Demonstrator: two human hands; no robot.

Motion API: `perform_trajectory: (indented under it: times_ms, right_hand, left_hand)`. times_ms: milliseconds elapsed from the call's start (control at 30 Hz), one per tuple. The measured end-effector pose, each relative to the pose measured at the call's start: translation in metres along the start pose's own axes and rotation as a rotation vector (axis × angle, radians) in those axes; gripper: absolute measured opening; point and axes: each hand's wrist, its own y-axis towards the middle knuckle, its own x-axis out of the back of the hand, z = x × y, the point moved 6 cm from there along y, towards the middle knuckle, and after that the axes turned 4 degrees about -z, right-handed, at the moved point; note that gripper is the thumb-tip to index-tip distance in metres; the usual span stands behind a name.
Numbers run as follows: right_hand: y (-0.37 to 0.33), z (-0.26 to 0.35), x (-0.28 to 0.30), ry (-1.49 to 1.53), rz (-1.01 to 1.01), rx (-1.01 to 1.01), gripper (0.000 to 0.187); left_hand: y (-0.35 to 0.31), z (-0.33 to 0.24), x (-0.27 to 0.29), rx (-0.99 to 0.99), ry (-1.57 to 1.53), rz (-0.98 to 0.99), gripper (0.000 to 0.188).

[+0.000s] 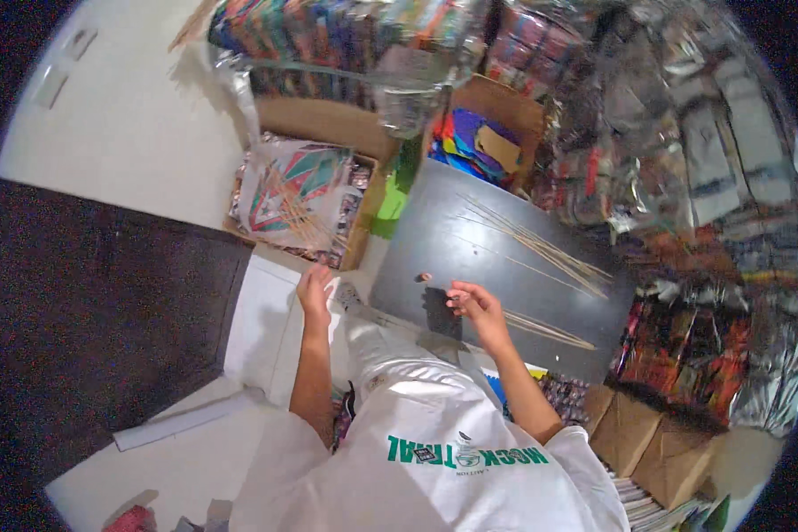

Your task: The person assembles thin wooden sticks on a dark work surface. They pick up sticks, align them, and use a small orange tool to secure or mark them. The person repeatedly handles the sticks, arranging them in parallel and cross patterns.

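Note:
My left hand (pixel 314 289) hangs beside the near edge of an open cardboard box (pixel 360 239), fingers loosely bent, with nothing visible in it. Over a dark grey tabletop (pixel 417 230), my right hand (pixel 475 310) has its fingers curled together; whatever may be between them is too small to make out. A small brown piece (pixel 424 277) lies on the tabletop to the left of that hand. Thin wooden sticks (pixel 550 253) lie across the far right of the surface, and more sticks (pixel 550 330) lie just right of my right hand.
In the cardboard box, several sticks (pixel 297 208) rest on a clear bag with red and green patterns. A second box (pixel 528 133) holds colourful sheets. Plastic-wrapped stacks (pixel 683 168) crowd the right side. A dark panel (pixel 106 284) is at left; a white tube (pixel 186 418) lies near it.

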Motion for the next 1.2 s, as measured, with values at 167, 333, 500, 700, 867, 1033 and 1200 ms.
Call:
perform_trajectory:
  times_ms: [167,333,500,700,867,1033,1200]
  right_hand:
    - [-0.038,-0.039,0.120,-0.107,-0.237,0.050,0.030]
    - [-0.072,-0.071,0.192,-0.502,-0.497,0.245,0.025]
    - [-0.094,-0.058,0.197,-0.927,-0.589,0.340,0.036]
    - [-0.094,-0.066,0.185,-1.107,-0.634,0.310,0.041]
    - [-0.087,-0.066,0.174,-1.099,-0.637,0.300,0.041]
    - [-0.079,-0.061,0.159,-1.086,-0.618,0.310,0.044]
    - [-0.069,-0.059,0.143,-1.062,-0.562,0.319,0.045]
  left_hand:
    - [-0.081,0.005,-0.053,-0.351,0.196,0.096,0.034]
    - [-0.149,0.003,-0.127,-0.539,0.324,0.217,0.025]
    - [-0.183,0.003,-0.166,-0.905,0.646,0.275,0.026]
    - [-0.213,0.005,-0.192,-0.956,0.722,0.453,0.025]
    - [-0.212,0.018,-0.201,-0.935,0.784,0.590,0.023]
    - [-0.205,0.011,-0.221,-0.877,0.774,0.671,0.023]
    - [-0.181,0.007,-0.249,-0.909,0.835,0.702,0.019]
